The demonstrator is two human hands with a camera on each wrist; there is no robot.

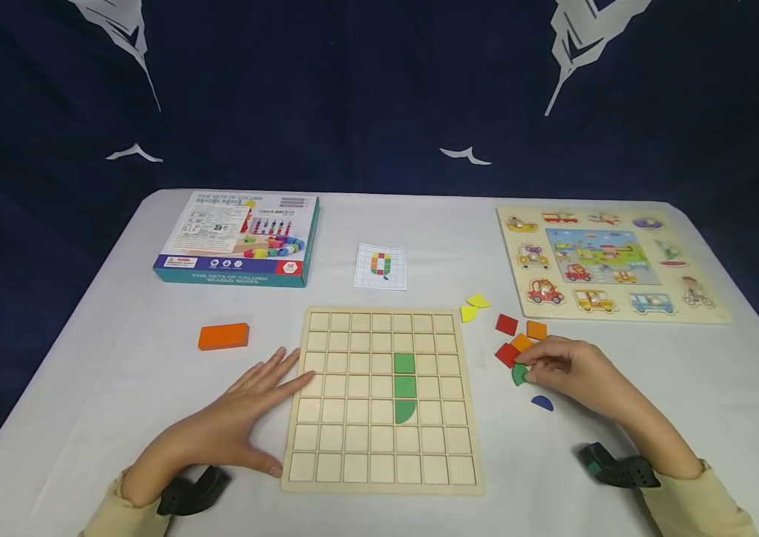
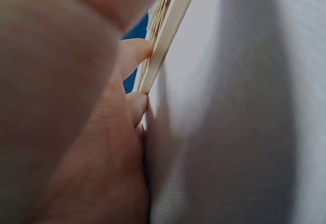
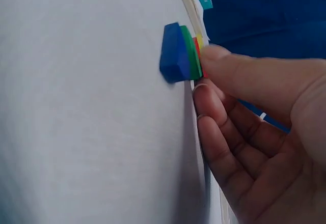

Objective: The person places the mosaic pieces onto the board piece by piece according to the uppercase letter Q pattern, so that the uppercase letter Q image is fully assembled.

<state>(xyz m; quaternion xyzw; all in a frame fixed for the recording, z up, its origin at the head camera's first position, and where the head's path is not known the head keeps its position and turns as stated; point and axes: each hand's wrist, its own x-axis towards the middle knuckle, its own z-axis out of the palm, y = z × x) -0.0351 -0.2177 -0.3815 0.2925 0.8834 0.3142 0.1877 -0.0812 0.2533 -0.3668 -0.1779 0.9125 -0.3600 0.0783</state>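
My left hand (image 1: 238, 418) rests on the white table with its fingers spread, fingertips and thumb against the left edge of a wooden grid board (image 1: 382, 488). One fingertip lies over the rim. Two green squares (image 1: 405, 386) and a green quarter-circle (image 1: 404, 411) sit in one column of the board's cells. To the right of the board, my right hand (image 1: 574, 373) pinches another green quarter-circle (image 1: 520, 374) between thumb and finger, low at the table. Around it lie red squares (image 1: 506, 324), orange squares (image 1: 537, 330) and a blue half-circle (image 1: 542, 403).
Two yellow pieces (image 1: 478, 300) lie off the board's top right corner. A pattern card (image 1: 380, 267) is behind the board. An orange block (image 1: 223, 336) and a boxed bead set (image 1: 235, 239) stand at left. A wooden vehicle puzzle (image 1: 611, 261) lies at back right.
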